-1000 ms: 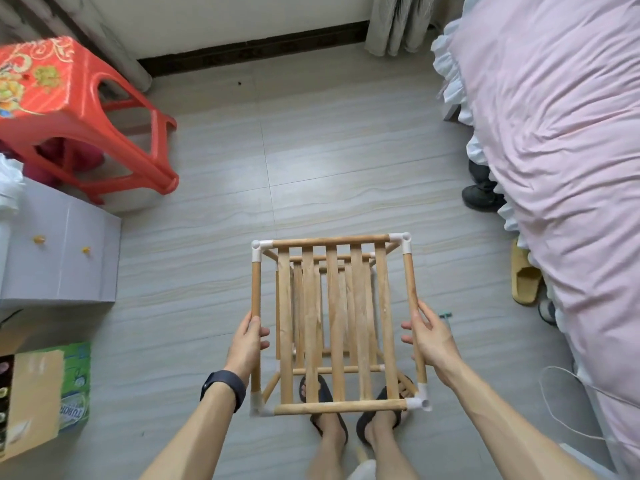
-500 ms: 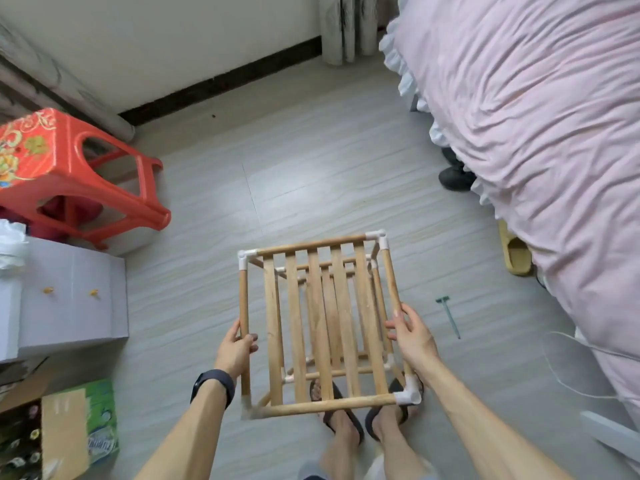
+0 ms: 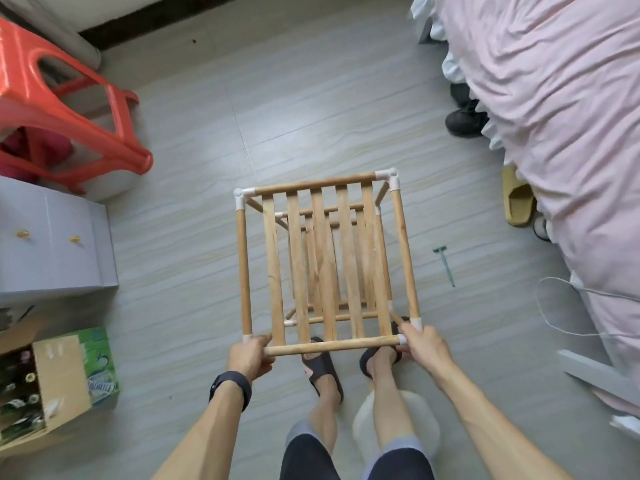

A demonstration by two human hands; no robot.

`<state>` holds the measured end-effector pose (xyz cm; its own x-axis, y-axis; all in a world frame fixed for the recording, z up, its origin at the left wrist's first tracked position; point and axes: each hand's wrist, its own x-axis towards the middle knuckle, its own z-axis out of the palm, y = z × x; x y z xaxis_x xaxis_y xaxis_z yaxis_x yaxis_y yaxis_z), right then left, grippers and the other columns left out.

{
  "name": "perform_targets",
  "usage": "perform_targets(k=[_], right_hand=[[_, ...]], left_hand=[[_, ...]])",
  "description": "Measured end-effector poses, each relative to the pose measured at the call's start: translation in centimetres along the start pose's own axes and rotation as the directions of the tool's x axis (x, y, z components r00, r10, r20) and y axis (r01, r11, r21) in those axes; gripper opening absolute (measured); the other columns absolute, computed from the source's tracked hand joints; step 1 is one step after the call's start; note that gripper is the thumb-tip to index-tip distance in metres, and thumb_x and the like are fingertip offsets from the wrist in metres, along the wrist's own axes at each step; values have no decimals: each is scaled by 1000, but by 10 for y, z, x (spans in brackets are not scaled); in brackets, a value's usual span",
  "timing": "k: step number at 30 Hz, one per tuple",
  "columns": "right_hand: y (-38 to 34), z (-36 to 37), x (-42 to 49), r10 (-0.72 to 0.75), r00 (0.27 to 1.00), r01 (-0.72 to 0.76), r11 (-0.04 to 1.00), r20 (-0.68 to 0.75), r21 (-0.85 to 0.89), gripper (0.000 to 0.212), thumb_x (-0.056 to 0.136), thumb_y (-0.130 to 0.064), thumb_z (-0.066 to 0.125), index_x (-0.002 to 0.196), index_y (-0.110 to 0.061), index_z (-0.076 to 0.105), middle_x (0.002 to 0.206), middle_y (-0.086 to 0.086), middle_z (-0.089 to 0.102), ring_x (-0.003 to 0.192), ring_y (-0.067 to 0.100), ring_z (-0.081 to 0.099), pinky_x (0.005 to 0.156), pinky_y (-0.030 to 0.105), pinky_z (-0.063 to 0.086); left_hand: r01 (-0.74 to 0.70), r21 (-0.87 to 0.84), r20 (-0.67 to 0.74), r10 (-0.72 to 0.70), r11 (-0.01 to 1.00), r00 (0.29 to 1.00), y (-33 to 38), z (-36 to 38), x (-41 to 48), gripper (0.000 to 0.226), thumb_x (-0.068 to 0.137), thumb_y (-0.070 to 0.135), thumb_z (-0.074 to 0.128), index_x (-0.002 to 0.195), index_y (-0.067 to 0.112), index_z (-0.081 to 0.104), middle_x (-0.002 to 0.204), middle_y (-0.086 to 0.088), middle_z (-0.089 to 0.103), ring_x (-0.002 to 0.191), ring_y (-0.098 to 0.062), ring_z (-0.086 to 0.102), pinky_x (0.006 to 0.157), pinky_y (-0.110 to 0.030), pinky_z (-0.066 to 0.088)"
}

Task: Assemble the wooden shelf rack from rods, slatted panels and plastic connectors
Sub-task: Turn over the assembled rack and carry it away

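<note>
The wooden shelf rack (image 3: 322, 258) stands upright on the floor in front of me, seen from above. Its top slatted panel is framed by rods joined with white plastic connectors (image 3: 387, 175); lower shelves show through the slats. My left hand (image 3: 247, 356) grips the near left corner of the top frame, covering that connector. My right hand (image 3: 420, 342) grips the near right corner around its white connector. My feet in dark sandals stand just behind the rack's near edge.
A red plastic stool (image 3: 62, 98) and a grey cabinet (image 3: 52, 237) stand at the left, with an open cardboard box (image 3: 52, 379) below them. A bed with pink bedding (image 3: 554, 116) fills the right. Shoes, a yellow slipper (image 3: 517, 202), a small green tool (image 3: 446, 265) and a white cable lie beside the bed.
Both hands slid down the side rods to the near corners of the top frame. The view shifted left and closer over the rack.
</note>
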<state>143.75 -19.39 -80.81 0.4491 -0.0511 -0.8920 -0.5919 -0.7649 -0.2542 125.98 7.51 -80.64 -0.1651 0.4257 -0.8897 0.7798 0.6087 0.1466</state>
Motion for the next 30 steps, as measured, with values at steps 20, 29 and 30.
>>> perform_targets(k=[20,29,30], right_hand=[[-13,31,4,53,981,-65,996,-187,-58,14,80,-30,59,73,-26,69,101,11,69,90,35,70,83,48,59],[3,-13,-10,29,982,-41,997,-188,-58,37,94,-45,52,86,-16,74,83,8,72,76,29,69,75,37,57],[7,-23,-10,34,982,-41,999,-186,-33,37,94,-44,52,86,-15,74,83,7,72,75,28,69,74,36,57]], left_hand=[[-180,267,-1,187,947,982,0,-16,1,23,79,33,58,69,19,72,70,-9,65,68,-34,64,78,-49,59],[-296,419,0,326,859,945,15,6,-34,49,67,54,42,71,15,72,75,-14,70,81,-38,66,81,-47,57],[-300,440,5,332,846,943,20,14,-39,48,67,53,43,71,15,71,76,-14,70,81,-39,66,80,-47,57]])
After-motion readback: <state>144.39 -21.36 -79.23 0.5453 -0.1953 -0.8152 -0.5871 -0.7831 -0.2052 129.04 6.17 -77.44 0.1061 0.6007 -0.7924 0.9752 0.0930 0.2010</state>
